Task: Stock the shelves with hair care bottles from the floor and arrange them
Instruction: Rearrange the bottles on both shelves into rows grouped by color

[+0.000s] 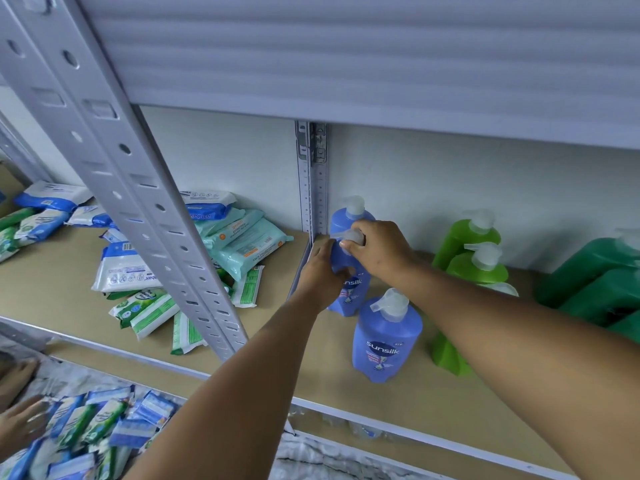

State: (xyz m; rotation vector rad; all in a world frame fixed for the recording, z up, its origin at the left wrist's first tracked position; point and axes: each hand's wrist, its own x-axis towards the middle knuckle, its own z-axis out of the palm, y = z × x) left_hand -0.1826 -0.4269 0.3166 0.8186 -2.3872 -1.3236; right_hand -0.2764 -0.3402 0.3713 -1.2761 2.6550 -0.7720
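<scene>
Left hand gripping middle blue plastic pump bottle, right hand pinching its clear pump head: best turned nozzle-forward, label facing near, aligned with neighbouring blue bottles.

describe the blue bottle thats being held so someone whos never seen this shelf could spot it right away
Start at the grey upright post against the back wall of the shelf; three blue Sunsilk pump bottles stand in a row running forward from its foot. The held one is the middle bottle. Unlike its neighbours, the left hand grips its body and the right hand holds its pump.
</scene>
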